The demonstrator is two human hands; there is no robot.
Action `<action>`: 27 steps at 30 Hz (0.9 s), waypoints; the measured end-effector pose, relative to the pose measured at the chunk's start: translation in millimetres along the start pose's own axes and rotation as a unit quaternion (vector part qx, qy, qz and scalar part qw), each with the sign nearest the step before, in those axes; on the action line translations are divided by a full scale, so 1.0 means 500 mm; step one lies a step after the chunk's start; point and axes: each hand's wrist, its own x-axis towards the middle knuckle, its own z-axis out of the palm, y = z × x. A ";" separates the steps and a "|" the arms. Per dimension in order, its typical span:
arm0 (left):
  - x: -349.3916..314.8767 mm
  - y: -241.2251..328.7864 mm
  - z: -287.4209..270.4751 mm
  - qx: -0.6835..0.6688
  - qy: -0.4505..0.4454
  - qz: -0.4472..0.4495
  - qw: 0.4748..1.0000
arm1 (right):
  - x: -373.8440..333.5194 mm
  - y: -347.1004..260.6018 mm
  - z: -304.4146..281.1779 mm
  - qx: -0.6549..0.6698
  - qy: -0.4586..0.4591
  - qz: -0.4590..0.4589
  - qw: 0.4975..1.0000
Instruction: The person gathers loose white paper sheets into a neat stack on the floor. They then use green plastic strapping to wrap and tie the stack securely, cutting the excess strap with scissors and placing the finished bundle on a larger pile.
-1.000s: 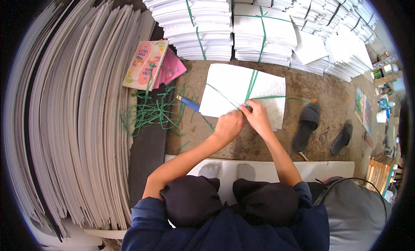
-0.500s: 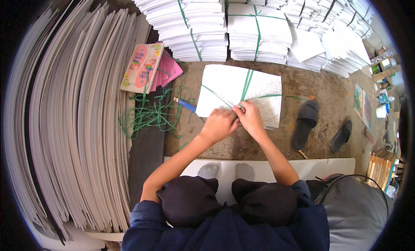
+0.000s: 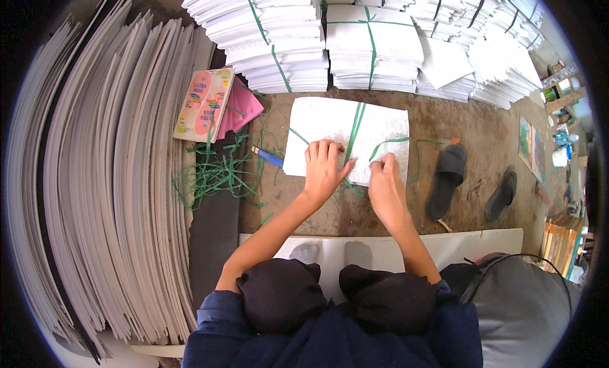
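A stack of white paper sheets (image 3: 387,124) lies on the floor in front of me, with green plastic strapping (image 3: 356,128) running over it from its far edge. My left hand (image 3: 322,171) rests on the near left part of the stack. Its fingers are spread and its thumb is apart, next to the strapping. Over the near right part, my right hand (image 3: 387,185) is closed in a pinch on a loose strip of green strapping (image 3: 384,144) that curves to the stack's right edge. Left of the stack lies a blue-handled cutter (image 3: 271,158), partly under its edge.
Tangled green strips (image 3: 219,174) lie at the left, below a printed carton sheet (image 3: 204,105) and pink sheets (image 3: 242,108). Tall rows of upright sheets (image 3: 114,178) fill the left side. Tied paper bundles (image 3: 374,48) stand behind. Dark slippers (image 3: 448,181) lie right.
My hands were together at the strapping's crossing and have moved apart. The left now lies spread on the sheets; the right has moved right with a strip, which now curves loosely.
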 end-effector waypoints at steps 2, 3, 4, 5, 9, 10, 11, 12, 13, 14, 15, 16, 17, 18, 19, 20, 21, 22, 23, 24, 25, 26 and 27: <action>-0.005 0.003 -0.001 0.007 0.002 -0.004 1.000 | -0.002 0.005 -0.021 -0.013 0.008 0.002 1.000; -0.006 0.002 -0.003 0.009 -0.003 -0.006 1.000 | -0.002 0.007 -0.027 -0.019 0.013 0.001 1.000; -0.007 0.001 -0.005 0.010 -0.009 -0.008 1.000 | -0.002 0.009 -0.029 -0.028 0.018 0.009 0.999; -0.008 0.002 -0.006 0.002 -0.012 -0.013 1.000 | 0.000 0.010 -0.028 -0.031 0.031 0.004 0.999; -0.014 0.000 -0.005 -0.016 -0.007 -0.021 1.000 | 0.007 0.010 -0.017 0.036 0.062 -0.013 0.997; -0.017 -0.001 -0.004 -0.017 -0.001 -0.020 1.000 | 0.008 0.009 -0.010 0.072 0.065 -0.016 0.995; -0.016 0.001 -0.004 -0.008 -0.004 -0.018 1.000 | 0.008 0.010 -0.002 0.092 0.080 -0.018 0.992; -0.016 0.003 -0.005 0.000 -0.008 -0.016 1.000 | 0.008 0.011 0.010 0.113 0.096 -0.019 0.989; -0.015 0.005 -0.006 0.009 -0.011 -0.014 1.000 | 0.009 0.013 0.021 0.133 0.112 -0.020 0.985; -0.014 0.008 -0.008 0.019 -0.016 -0.018 1.000 | 0.010 0.016 0.034 0.145 0.125 -0.022 0.981; -0.012 0.013 -0.009 0.029 -0.021 -0.022 0.999 | 0.011 0.022 0.047 0.156 0.138 -0.024 0.978; -0.011 0.018 -0.009 0.039 -0.026 -0.027 0.999 | 0.013 0.023 0.055 0.168 0.151 -0.026 0.974; -0.011 0.020 -0.010 0.047 -0.036 -0.033 0.998 | 0.015 0.020 0.060 0.196 0.146 -0.016 0.970; -0.010 0.022 -0.011 0.054 -0.046 -0.040 0.997 | 0.018 0.016 0.064 0.223 0.140 -0.006 0.965; -0.010 0.022 -0.011 0.061 -0.056 -0.046 0.995 | 0.019 0.012 0.069 0.251 0.135 0.004 0.959; -0.009 0.023 -0.008 0.070 -0.052 -0.042 0.995 | 0.020 0.014 0.074 0.261 0.133 0.012 0.956; -0.010 0.024 -0.006 0.070 -0.055 -0.042 0.995 | 0.021 0.018 0.084 0.272 0.131 0.020 0.953; -0.011 0.025 -0.006 0.071 -0.058 -0.043 0.995 | 0.020 0.021 0.091 0.283 0.129 0.028 0.950; -0.011 0.025 -0.004 0.072 -0.060 -0.044 0.995 | 0.018 0.023 0.097 0.302 0.140 0.027 0.943; -0.012 0.024 -0.004 0.055 -0.046 -0.047 0.996 | 0.015 0.025 0.101 0.322 0.150 0.027 0.934; -0.015 0.022 -0.004 0.037 -0.033 -0.049 0.998 | 0.012 0.027 0.101 0.341 0.161 0.027 0.926; -0.016 0.022 -0.009 0.021 -0.021 -0.052 0.998 | 0.008 0.028 0.099 0.352 0.157 0.043 0.922; -0.015 0.021 -0.012 0.017 -0.016 -0.048 0.999 | 0.004 0.028 0.094 0.362 0.154 0.061 0.917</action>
